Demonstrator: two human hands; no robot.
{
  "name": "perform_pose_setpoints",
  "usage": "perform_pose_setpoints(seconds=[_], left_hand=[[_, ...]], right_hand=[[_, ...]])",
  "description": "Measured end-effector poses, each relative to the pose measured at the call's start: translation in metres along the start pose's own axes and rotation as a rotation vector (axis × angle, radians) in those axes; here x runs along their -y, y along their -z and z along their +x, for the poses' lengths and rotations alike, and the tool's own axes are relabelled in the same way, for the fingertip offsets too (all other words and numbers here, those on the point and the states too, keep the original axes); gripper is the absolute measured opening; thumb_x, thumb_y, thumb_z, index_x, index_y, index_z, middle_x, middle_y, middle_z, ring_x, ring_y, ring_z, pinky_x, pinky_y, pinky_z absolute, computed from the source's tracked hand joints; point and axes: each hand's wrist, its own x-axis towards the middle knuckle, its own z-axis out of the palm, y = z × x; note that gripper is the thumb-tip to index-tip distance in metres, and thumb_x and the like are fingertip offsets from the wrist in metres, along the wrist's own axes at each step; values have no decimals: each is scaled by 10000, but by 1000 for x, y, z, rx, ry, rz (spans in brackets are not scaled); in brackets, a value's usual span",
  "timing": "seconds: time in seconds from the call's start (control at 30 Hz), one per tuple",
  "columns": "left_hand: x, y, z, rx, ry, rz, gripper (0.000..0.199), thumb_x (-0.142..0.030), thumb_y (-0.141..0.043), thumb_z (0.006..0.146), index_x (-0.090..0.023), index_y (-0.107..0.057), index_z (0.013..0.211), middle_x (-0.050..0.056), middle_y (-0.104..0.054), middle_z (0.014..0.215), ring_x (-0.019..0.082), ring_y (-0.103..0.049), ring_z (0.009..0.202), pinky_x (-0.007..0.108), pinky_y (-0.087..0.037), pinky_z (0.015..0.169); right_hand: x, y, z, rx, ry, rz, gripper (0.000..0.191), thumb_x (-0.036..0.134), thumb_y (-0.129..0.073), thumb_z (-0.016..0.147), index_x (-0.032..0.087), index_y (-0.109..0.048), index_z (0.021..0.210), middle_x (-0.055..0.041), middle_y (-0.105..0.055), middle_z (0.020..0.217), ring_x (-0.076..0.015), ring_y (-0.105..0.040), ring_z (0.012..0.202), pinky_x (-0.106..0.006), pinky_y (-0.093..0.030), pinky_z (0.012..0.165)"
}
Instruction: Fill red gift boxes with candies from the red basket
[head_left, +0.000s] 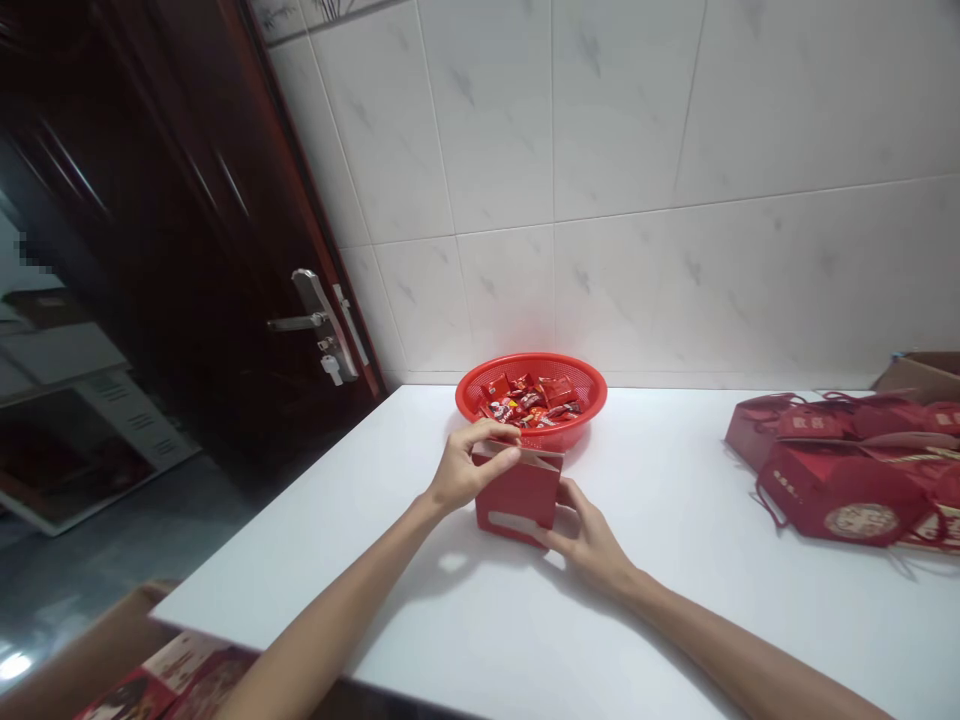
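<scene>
A small red gift box [517, 495] stands upright on the white table, its top edge showing pale flaps. My left hand [472, 465] pinches the box's upper left rim between thumb and fingers. Low on its right side, my right hand [589, 535] grips the box, the thumb at the lower front corner and the fingers behind the edge. Just behind the box is a red plastic basket [595, 392] holding several wrapped candies [536, 400]. The inside of the box is hidden from this angle.
Several dark red gift boxes with cords [840, 490] sit at the table's right, near a cardboard box [922, 370]. Tiled wall [622, 280] borders the table [660, 440] at the back. A brown door [225, 200] stands left; printed red packaging [172, 680] lies below the table's edge.
</scene>
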Motion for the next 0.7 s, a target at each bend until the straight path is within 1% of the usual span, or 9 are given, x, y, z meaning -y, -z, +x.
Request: perform_pose_setpoints(seconds=[0.1,0.17,0.27,0.37,0.43,0.5,0.6,0.67,0.7], left_hand=[[-1,1,5,15,90,-16,259,-404,-693,795,-179,-751,910,68,-749,926,221,-683,901,317,-533,850],[-2,1,12,22,191,-55,303,-437,-698,777,-176,-749,923,70,-741,951,231,-682,911,309,-539,809],[-3,2,24,137,394,-143,350,-439,-738,714,-164,-741,931,69,-713,968,226,-689,847,285,-536,683],[-3,7,37,287,536,-148,329,-397,-764,675,-151,-746,892,51,-692,869,188,-672,756,250,-500,619],[-1,13,47,390,552,-119,333,-406,-756,688,-156,-755,908,49,-697,836,165,-644,715,232,-469,577],[4,21,61,438,515,-116,367,-455,-728,724,-167,-758,951,62,-719,872,157,-634,713,235,-477,588],[22,32,90,345,447,-89,433,-535,-665,773,-174,-744,996,87,-742,934,165,-659,762,267,-525,705],[38,35,111,300,457,69,454,-536,-625,801,-161,-725,1037,105,-746,981,189,-682,824,278,-531,748],[47,35,121,316,472,207,455,-516,-609,813,-153,-712,1066,115,-744,1019,205,-688,870,278,-528,766]], right_hand=[[-3,2,2,-33,16,-90,468,408,-688,843,261,-523,1255,-99,-631,1264,-293,-602,1152,-483,-492,983],[-4,3,5,-14,31,-107,463,402,-683,843,255,-524,1253,-99,-629,1277,-286,-598,1162,-467,-488,991],[-4,4,7,30,19,-80,465,408,-675,850,248,-520,1258,-97,-626,1295,-273,-597,1164,-442,-483,1000],[-3,4,7,64,-24,-57,492,437,-677,847,232,-515,1264,-102,-625,1296,-275,-607,1134,-437,-488,982],[-2,4,6,72,-44,-50,507,463,-680,844,224,-517,1261,-108,-629,1291,-282,-605,1126,-440,-490,974],[-1,4,6,69,-59,-40,513,480,-691,837,226,-525,1251,-111,-633,1284,-289,-601,1128,-445,-487,974],[-1,4,6,68,-74,-8,529,497,-708,825,240,-527,1250,-113,-630,1286,-298,-597,1136,-469,-483,983],[-1,3,6,75,-72,25,594,518,-731,800,251,-509,1282,-114,-607,1324,-309,-572,1183,-503,-463,1019],[-2,2,7,75,-69,40,649,531,-747,782,257,-490,1311,-115,-586,1353,-316,-552,1214,-523,-445,1043]])
